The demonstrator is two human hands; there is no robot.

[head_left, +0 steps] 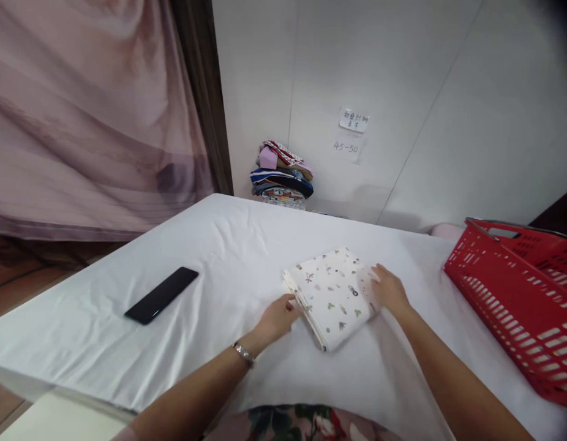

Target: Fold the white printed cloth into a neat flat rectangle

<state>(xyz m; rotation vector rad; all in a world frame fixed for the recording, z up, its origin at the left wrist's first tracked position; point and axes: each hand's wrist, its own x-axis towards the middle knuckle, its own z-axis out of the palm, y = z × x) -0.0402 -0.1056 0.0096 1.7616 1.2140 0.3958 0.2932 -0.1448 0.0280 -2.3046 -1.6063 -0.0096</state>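
A white cloth (pixel 332 294) with a small scattered print of leaves and figures lies folded into a flat, layered square on the white-covered table. My left hand (pixel 278 317), with a silver bracelet at the wrist, has its fingers curled and pinched at the cloth's left folded edge. At the opposite side, my right hand (pixel 390 289) grips the right edge, its fingertips against the cloth and its thumb hard to make out. Both hands rest low, close to the table surface.
A black phone (pixel 163 295) lies on the white sheet (pixel 228 257) to the left. On the right stands a red perforated basket (pixel 517 300). Folded clothes (pixel 282 174) are stacked beyond the far table edge, by a wall with paper labels (pixel 354 120). A pink curtain (pixel 90 110) hangs at left.
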